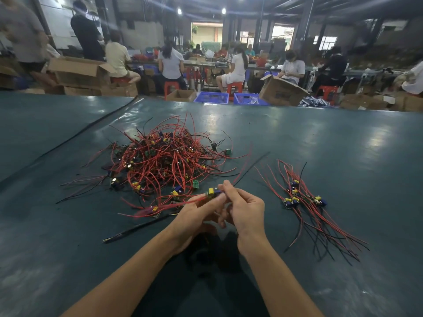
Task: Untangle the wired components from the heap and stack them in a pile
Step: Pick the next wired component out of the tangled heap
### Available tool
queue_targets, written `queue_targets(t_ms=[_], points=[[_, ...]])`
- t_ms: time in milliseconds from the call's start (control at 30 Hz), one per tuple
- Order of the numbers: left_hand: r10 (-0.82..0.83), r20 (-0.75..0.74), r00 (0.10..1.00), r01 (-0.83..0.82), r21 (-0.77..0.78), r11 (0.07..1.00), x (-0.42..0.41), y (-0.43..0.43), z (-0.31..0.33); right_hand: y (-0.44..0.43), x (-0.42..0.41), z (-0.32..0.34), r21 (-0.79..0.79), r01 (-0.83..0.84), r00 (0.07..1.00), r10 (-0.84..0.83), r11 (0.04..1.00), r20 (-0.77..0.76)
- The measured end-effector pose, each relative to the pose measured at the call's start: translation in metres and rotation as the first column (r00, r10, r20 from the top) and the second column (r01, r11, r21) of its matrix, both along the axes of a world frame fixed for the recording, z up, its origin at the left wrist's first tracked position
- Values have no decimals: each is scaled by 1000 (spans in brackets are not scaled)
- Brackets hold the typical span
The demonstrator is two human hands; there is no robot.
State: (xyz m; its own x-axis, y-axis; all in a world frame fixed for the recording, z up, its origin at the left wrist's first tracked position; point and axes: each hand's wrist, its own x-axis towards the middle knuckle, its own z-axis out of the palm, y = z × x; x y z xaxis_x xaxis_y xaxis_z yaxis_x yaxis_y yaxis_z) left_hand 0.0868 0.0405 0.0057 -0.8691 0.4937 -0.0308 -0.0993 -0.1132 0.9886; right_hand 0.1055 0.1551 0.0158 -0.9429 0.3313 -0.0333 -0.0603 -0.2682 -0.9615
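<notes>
Most of the heap [160, 161] still lies tangled far left on the bench [343, 145], a small pile [304, 200] sits right, and my left hand [194, 216] and right hand [245, 209] pinch 1 wired component [212, 193] between them.

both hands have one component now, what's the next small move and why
Likely pull the component, pinched by left hand and right hand, toward the pile: its red wires trail back by the heap, so it may not be free.

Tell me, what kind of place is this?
Probably a small electronics factory. A heap of red-wired circuit boards lies on a big green table, and workers on red stools sit among cardboard boxes.
</notes>
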Motion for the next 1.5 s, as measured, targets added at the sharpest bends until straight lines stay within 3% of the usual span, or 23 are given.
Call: queue_targets(t_ms=[100,267,400,600,767,867,1033,1133,1267,1367,1500], points=[[125,28,992,-126,58,990,1,2,3,-5,1,0,67,-31,1000,31,997,-1],[218,-3,976,-218,43,975,-4,1,1,-1,-2,-2,42,-12,999,10,999,31],[182,-66,981,-182,10,983,-6,-2,1,19,-12,-3,-50,155,982,-149,987,114],[141,-108,984,-139,29,990,-7,-4,2,49,-22,-1,-252,304,952,-285,919,109],[88,-115,989,-91,-22,996,-5,-3,0,48,-21,-4,-258,343,938,-344,903,39],[98,-122,988,-103,-33,994,-5,-2,-3,38,-18,-5,-164,278,961,-273,947,52],[102,-158,982,-104,-5,995,-7,0,-4,4,-6,-7,139,-58,995,46,989,88],[78,-166,983,-83,-25,996,-8,-2,-4,-4,-5,-8,170,-38,996,24,985,87],[104,-139,985,-109,-28,994,-12,-6,-3,20,-13,-3,11,134,988,-135,991,78],[125,-121,985,-127,-8,992,-16,-9,-3,52,-18,0,-176,280,958,-264,944,111],[170,-39,985,-168,49,985,-17,-10,-3,68,-18,-1,-291,379,925,-369,878,92]])
